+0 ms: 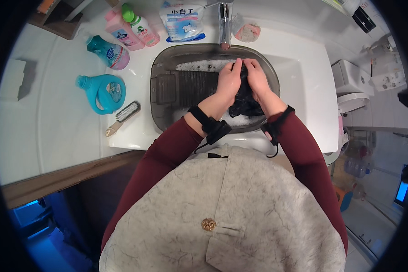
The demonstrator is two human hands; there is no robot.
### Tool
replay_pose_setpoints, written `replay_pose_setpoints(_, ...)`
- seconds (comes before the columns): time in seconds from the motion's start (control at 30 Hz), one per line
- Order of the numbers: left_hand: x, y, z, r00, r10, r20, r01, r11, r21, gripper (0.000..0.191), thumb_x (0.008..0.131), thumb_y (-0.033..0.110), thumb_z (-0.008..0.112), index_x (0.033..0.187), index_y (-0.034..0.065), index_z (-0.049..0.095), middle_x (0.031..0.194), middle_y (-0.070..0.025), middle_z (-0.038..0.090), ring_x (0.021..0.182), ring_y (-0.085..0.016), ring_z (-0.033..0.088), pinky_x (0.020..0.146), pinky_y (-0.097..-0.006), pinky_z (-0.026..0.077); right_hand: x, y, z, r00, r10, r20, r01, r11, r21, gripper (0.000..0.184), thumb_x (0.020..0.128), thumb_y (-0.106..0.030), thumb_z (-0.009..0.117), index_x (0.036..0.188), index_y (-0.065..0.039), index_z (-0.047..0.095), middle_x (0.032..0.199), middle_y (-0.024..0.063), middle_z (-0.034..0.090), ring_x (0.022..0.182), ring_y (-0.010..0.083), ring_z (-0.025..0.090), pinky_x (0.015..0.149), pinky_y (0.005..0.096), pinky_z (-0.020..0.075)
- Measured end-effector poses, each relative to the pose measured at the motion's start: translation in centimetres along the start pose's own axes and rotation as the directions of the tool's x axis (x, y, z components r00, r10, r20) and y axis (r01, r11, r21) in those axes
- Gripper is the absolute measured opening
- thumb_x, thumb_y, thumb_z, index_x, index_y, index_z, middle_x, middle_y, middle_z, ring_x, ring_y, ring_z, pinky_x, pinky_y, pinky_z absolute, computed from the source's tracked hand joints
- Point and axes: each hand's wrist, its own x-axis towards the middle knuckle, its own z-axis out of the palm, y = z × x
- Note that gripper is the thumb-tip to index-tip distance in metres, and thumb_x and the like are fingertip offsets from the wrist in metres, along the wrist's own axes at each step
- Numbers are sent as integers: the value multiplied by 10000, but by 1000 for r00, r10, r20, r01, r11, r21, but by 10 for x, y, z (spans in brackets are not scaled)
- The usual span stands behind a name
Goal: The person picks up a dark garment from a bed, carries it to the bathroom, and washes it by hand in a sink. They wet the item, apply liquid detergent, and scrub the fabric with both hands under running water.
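Observation:
A grey see-through plastic basin (155,117) sits in the white washbasin, with soapy water and foam inside. Its ribbed washboard part (195,86) lies on the left. Over the basin's right half, a wet black cloth (243,100) hangs bunched between my two hands. My left hand (230,81) grips it from the left and my right hand (256,76) from the right, thumbs and fingertips close together near the top. The lower end of the cloth rests at the foam. Parts of the cloth are hidden by my hands.
A chrome faucet (225,27) stands behind the basin, beside a pinkish soap lump (248,32). Along the left stand a detergent bag (183,23), a pink bottle (125,32), a green-capped bottle (144,29), a teal bottle (108,52), a blue jug (108,93) and a scrubbing brush (127,111).

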Motion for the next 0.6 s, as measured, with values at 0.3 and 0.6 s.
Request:
replay_pose_setpoints(0.3, -2, 24, 0, 774, 580, 255, -562, 443, 698, 275, 979, 278, 512, 900, 21, 569, 907, -203, 604, 881, -438, 572, 739, -487, 462, -22, -31, -11, 967, 197, 163, -184, 979, -91, 736, 1003, -614, 354, 1369, 7, 503, 1313, 138, 551, 1186, 192, 507, 1014, 322, 387)
replay_pose_setpoints(0.6, 23, 9, 0, 841, 481, 247, -505, 535, 677, 348, 985, 356, 513, 993, 22, 610, 971, -210, 660, 886, -404, 628, 710, -460, 486, 13, 8, -34, 985, 47, 165, -12, 978, -209, 724, 1016, -570, 338, 1292, 59, 566, 1224, 171, 629, 1134, 223, 569, 983, 329, 414)
